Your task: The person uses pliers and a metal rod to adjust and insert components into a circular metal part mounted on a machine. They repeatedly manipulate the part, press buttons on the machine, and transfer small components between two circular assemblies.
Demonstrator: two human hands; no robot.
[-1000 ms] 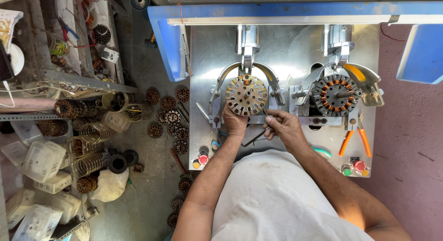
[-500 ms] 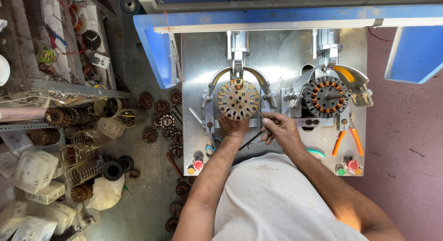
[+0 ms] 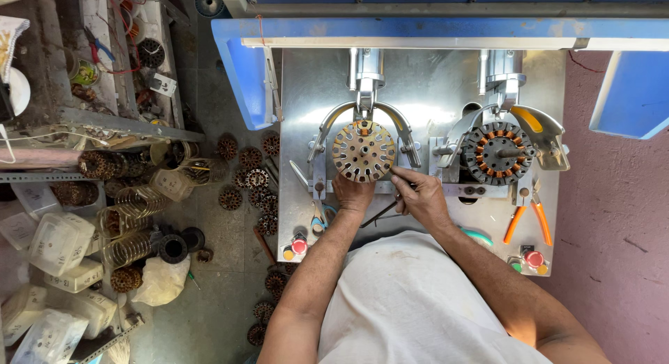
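We note little change from half a second ago: both hands remain at the bare stator core (image 3: 363,151), mounted on the left fixture of the steel worktop (image 3: 446,78). The left hand (image 3: 353,192) touches the core's rim at 6 o'clock, fingers pressed together against it. The right hand (image 3: 420,196), at the core's 4 o'clock, has shifted slightly closer; its fingers pinch a thin dark tool (image 3: 380,212), probably a pick, though detail is poor. At the core's 3 o'clock sits a wound stator (image 3: 497,152) with copper coils. Orange-handled pliers (image 3: 527,220) lie at 5 o'clock. On the floor at 8 o'clock, clear plastic boxes (image 3: 59,242) hold contents we cannot make out.
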